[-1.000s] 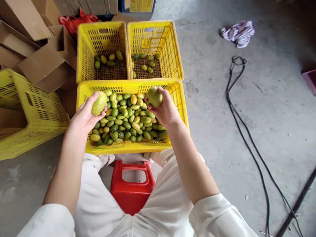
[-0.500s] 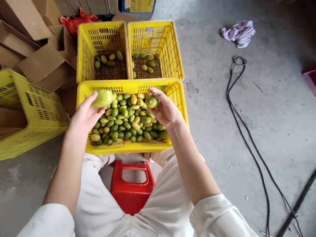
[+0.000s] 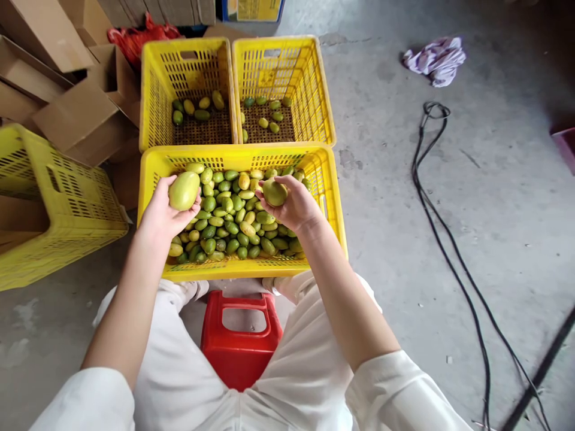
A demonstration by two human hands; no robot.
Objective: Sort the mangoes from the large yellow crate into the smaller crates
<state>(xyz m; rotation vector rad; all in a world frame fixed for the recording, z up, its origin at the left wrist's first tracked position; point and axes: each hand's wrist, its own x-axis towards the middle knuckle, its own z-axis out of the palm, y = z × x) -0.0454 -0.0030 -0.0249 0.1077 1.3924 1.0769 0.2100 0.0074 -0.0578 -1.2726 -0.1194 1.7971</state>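
Note:
My left hand point(image 3: 168, 206) is closed around a large, pale yellow-green oval fruit point(image 3: 184, 191), held above the left side of the near yellow crate point(image 3: 238, 157). On the right side, my right hand point(image 3: 294, 202) grips a smaller, darker green oval fruit point(image 3: 275, 193) with its rounded end facing up. Below both hands, many green and yellow fruits point(image 3: 233, 227) of the same oval kind fill the crate. Their exact kind is not clear to me. The undersides of the two held fruits are hidden by my fingers and palms.
Two yellow crates point(image 3: 282, 39) with several fruits stand behind the near one. At left are another yellow crate point(image 3: 85, 191) and cardboard boxes point(image 3: 76, 117). A red stool point(image 3: 240, 347) is between my legs. A black cable point(image 3: 442, 239) and a cloth point(image 3: 435, 60) lie on the floor.
Both hands have stayed above the crate, turning their fruits. The left fruit has tipped from lying sideways to more upright. My right hand has shifted slightly inward and lower with its fruit.

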